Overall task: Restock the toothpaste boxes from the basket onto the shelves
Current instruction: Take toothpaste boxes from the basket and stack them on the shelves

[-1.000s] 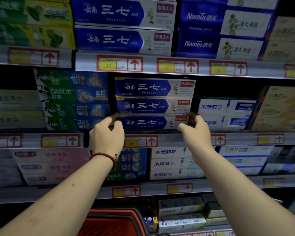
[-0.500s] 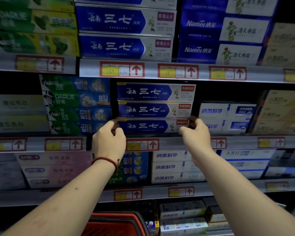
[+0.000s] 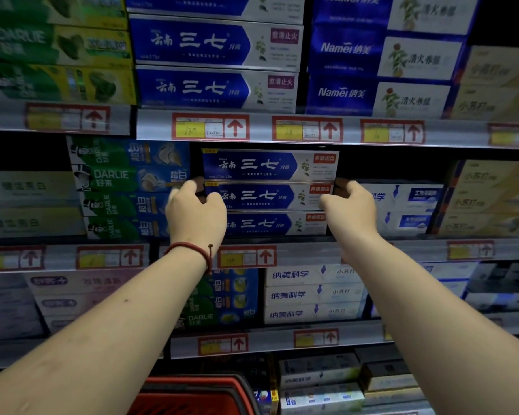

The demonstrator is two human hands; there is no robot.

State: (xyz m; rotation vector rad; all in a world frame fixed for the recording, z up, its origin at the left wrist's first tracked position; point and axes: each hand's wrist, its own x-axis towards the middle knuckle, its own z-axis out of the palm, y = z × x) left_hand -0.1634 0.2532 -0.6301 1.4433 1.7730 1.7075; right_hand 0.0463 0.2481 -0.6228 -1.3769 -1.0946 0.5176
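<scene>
Head view: both hands reach up to a stack of 3 blue toothpaste boxes on the middle shelf (image 3: 306, 250). The left hand (image 3: 197, 212), with a red cord bracelet (image 3: 192, 250) at the wrist, curls its fingers round the left end of the middle blue box (image 3: 267, 196). The right hand (image 3: 352, 209) grips the right end of the same box, fingers hooked behind it and thumb across the front. So the 2 hands are closed on that box from either side. It lies flat between the top blue box (image 3: 270, 164) and the bottom blue box (image 3: 274, 224), touching both. Green Darlie boxes (image 3: 126, 187) are stacked just to the left, and white-and-blue boxes (image 3: 408, 208) just to the right. Price tags with red arrows (image 3: 210, 127) line the shelf edges. The red basket (image 3: 198, 395) shows at the bottom edge, below the forearms; its contents cannot be seen.
</scene>
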